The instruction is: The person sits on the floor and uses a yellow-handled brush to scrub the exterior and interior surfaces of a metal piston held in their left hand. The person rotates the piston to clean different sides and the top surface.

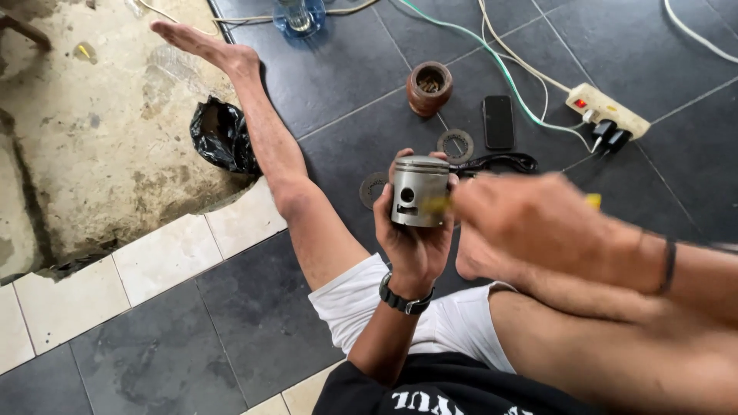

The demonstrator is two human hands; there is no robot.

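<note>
We are logging left to right. One crumpled black plastic bag (221, 134) is lying at the edge of the bare concrete, touching the outstretched leg; we cannot tell what is inside. One clear bottle (298, 15) is standing at the top edge of the dark tiles, contents unclear. One flat ring disc (373, 189) is lying on the tile just left of the held part, and a second disc (455, 144) is lying beyond it: two discs counted. One brown round pot (429, 88) is sitting open, showing small metal parts we cannot identify.

The left hand (413, 238) is cupping one grey metal piston (420, 190) upright above the lap, fingers wrapping its skirt from behind and below; its side hole is facing us. The right hand (538, 227) is blurring with motion just beside the piston, fingers closing narrowly on a yellow-tipped tool (435, 204) whose tip is meeting the piston wall.

One black phone (498, 121) is lying flat. One black curved tool (500, 162) is lying near it. One white power strip (607, 110) is carrying two black plugs
</note>
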